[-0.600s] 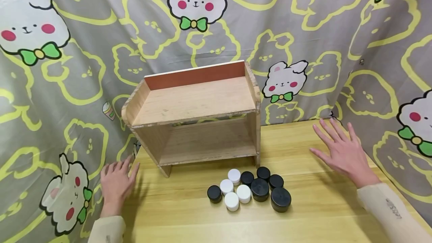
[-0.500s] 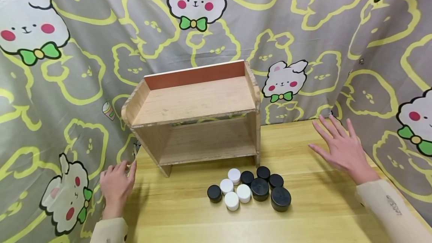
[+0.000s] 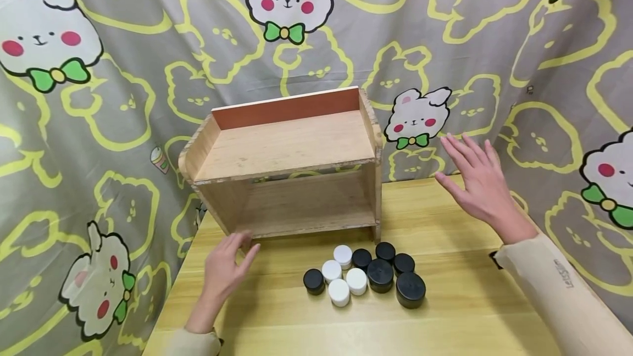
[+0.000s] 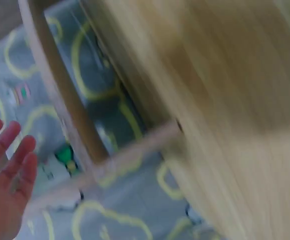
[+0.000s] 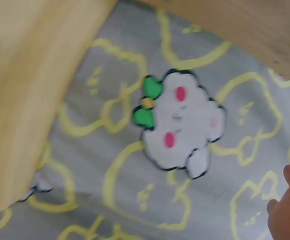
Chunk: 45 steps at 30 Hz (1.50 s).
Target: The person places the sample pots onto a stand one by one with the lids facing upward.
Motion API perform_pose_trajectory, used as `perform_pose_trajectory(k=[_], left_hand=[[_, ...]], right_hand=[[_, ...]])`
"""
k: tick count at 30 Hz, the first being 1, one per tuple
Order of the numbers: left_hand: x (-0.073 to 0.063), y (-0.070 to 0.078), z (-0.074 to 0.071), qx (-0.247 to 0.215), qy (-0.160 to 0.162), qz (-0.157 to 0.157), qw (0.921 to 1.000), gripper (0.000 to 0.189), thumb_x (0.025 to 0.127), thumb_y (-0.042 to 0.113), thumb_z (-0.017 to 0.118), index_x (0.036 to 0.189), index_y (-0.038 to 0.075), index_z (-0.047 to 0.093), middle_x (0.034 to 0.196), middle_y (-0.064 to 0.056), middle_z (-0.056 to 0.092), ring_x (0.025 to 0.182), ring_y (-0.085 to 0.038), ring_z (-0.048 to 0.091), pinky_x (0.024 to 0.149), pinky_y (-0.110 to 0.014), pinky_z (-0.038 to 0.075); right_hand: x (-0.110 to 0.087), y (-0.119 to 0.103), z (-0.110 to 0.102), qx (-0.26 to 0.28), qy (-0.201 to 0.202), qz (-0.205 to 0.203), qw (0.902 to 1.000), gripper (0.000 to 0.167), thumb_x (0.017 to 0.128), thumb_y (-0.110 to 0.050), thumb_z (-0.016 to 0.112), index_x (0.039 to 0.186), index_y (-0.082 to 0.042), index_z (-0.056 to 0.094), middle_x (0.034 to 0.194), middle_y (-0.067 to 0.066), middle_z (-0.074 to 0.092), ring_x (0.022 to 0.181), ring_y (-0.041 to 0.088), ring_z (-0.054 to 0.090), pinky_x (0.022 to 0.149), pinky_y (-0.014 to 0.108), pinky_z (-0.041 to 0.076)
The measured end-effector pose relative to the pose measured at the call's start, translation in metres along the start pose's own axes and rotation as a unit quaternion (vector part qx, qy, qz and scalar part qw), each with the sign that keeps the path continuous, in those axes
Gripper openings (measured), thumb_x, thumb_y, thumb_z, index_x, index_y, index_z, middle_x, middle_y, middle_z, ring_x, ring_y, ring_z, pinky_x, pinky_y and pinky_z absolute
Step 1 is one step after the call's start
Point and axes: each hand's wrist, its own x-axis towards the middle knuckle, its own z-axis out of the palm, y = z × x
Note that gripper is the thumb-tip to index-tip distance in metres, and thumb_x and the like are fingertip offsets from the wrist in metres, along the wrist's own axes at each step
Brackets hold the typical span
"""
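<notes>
In the head view a two-tier wooden shelf (image 3: pixel 296 144) stands on the table, its decks bare. In front of it lies a cluster of round lidded jars: several white jars (image 3: pixel 339 292), several small black jars (image 3: pixel 314 281) and two larger black jars (image 3: pixel 411 289). My left hand (image 3: pixel 223 265) hovers near the shelf's lower left corner, fingers relaxed and holding nothing; it is slightly blurred. Raised above the table to the right of the shelf, my right hand (image 3: pixel 477 183) has its fingers straight and nothing in its grasp. The left wrist view shows the left hand's fingers (image 4: pixel 15 160) beside the shelf.
A grey curtain (image 3: pixel 316 59) with rabbit drawings and yellow outlines hangs behind and on both sides of the table. The light wooden table (image 3: pixel 277 323) spreads in front of the shelf and to its right.
My left hand has moved right from the table's left edge toward the shelf's corner. My right hand has risen and shifted left toward the shelf. Jars and shelf have stayed in place.
</notes>
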Motion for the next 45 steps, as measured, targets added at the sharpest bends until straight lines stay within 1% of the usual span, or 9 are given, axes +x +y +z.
perform_pose_trajectory(k=[4, 6, 9, 13, 17, 22, 27, 38, 45], left_hand=[[-0.004, 0.025, 0.016, -0.047, -0.071, -0.018, 0.9962, 0.044, 0.094, 0.036, 0.071, 0.131, 0.012, 0.067, 0.114, -0.007, 0.073, 0.097, -0.026, 0.068, 0.079, -0.045, 0.056], [-0.007, 0.036, 0.023, -0.074, -0.103, -0.023, 0.9916, 0.049, 0.095, 0.038, 0.070, 0.137, 0.013, 0.063, 0.122, -0.007, 0.072, 0.102, -0.027, 0.068, 0.082, -0.044, 0.056], [-0.010, 0.049, 0.032, -0.104, -0.144, -0.023, 0.9838, 0.054, 0.096, 0.042, 0.069, 0.143, 0.018, 0.059, 0.125, -0.004, 0.071, 0.103, -0.025, 0.068, 0.081, -0.040, 0.056], [-0.012, 0.061, 0.041, -0.128, -0.189, -0.021, 0.9734, 0.059, 0.096, 0.050, 0.067, 0.148, 0.023, 0.056, 0.128, -0.002, 0.070, 0.108, -0.024, 0.068, 0.084, -0.043, 0.054], [-0.014, 0.067, 0.049, -0.145, -0.224, -0.020, 0.9634, 0.063, 0.095, 0.055, 0.066, 0.150, 0.027, 0.054, 0.134, 0.000, 0.068, 0.112, -0.023, 0.068, 0.089, -0.047, 0.053], [-0.018, 0.070, 0.055, -0.161, -0.242, -0.003, 0.9569, 0.066, 0.094, 0.055, 0.068, 0.149, 0.022, 0.055, 0.135, -0.001, 0.067, 0.113, -0.025, 0.067, 0.094, -0.052, 0.052], [-0.021, 0.071, 0.061, -0.160, -0.251, 0.010, 0.9547, 0.063, 0.096, 0.053, 0.067, 0.147, 0.018, 0.056, 0.134, -0.001, 0.067, 0.115, -0.023, 0.066, 0.097, -0.053, 0.051], [-0.023, 0.070, 0.066, -0.152, -0.274, 0.027, 0.9493, 0.062, 0.094, 0.055, 0.069, 0.143, 0.018, 0.060, 0.138, 0.000, 0.066, 0.125, -0.024, 0.063, 0.104, -0.051, 0.050], [-0.027, 0.070, 0.072, -0.148, -0.279, 0.038, 0.9480, 0.059, 0.090, 0.046, 0.078, 0.141, 0.020, 0.062, 0.129, 0.005, 0.068, 0.119, -0.018, 0.064, 0.100, -0.046, 0.051]], right_hand=[[0.022, -0.019, -0.002, 0.037, 0.012, -0.013, 0.9992, 0.072, 0.103, -0.055, 0.051, 0.163, -0.020, 0.034, 0.168, 0.007, 0.036, 0.160, 0.028, 0.020, 0.129, 0.054, 0.003], [0.032, -0.028, -0.002, 0.054, 0.017, -0.021, 0.9982, 0.071, 0.104, -0.055, 0.050, 0.163, -0.019, 0.035, 0.167, 0.007, 0.037, 0.159, 0.028, 0.022, 0.129, 0.053, 0.004], [0.047, -0.041, -0.003, 0.077, 0.018, -0.031, 0.9964, 0.070, 0.104, -0.055, 0.049, 0.163, -0.019, 0.035, 0.166, 0.010, 0.038, 0.158, 0.029, 0.024, 0.129, 0.052, 0.006], [0.066, -0.058, -0.004, 0.108, 0.022, -0.046, 0.9928, 0.070, 0.105, -0.057, 0.048, 0.163, -0.020, 0.035, 0.165, 0.012, 0.039, 0.158, 0.030, 0.025, 0.129, 0.053, 0.012], [0.080, -0.070, -0.002, 0.136, 0.014, -0.054, 0.9892, 0.067, 0.105, -0.054, 0.049, 0.163, -0.024, 0.035, 0.167, 0.008, 0.037, 0.157, 0.029, 0.027, 0.126, 0.057, 0.019], [0.092, -0.079, 0.003, 0.162, -0.012, -0.043, 0.9858, 0.067, 0.105, -0.051, 0.052, 0.164, -0.028, 0.033, 0.168, 0.003, 0.034, 0.156, 0.027, 0.030, 0.120, 0.062, 0.028], [0.102, -0.084, 0.010, 0.187, -0.034, -0.039, 0.9810, 0.065, 0.106, -0.050, 0.051, 0.164, -0.027, 0.032, 0.169, 0.004, 0.031, 0.156, 0.028, 0.028, 0.118, 0.065, 0.028], [0.111, -0.090, 0.022, 0.219, -0.032, -0.053, 0.9738, 0.057, 0.108, -0.040, 0.051, 0.161, -0.021, 0.039, 0.166, 0.007, 0.037, 0.152, 0.029, 0.034, 0.118, 0.061, 0.030], [0.110, -0.090, 0.027, 0.235, -0.043, -0.048, 0.9698, 0.055, 0.109, -0.040, 0.049, 0.160, -0.021, 0.041, 0.166, 0.004, 0.036, 0.152, 0.029, 0.035, 0.120, 0.060, 0.029]])
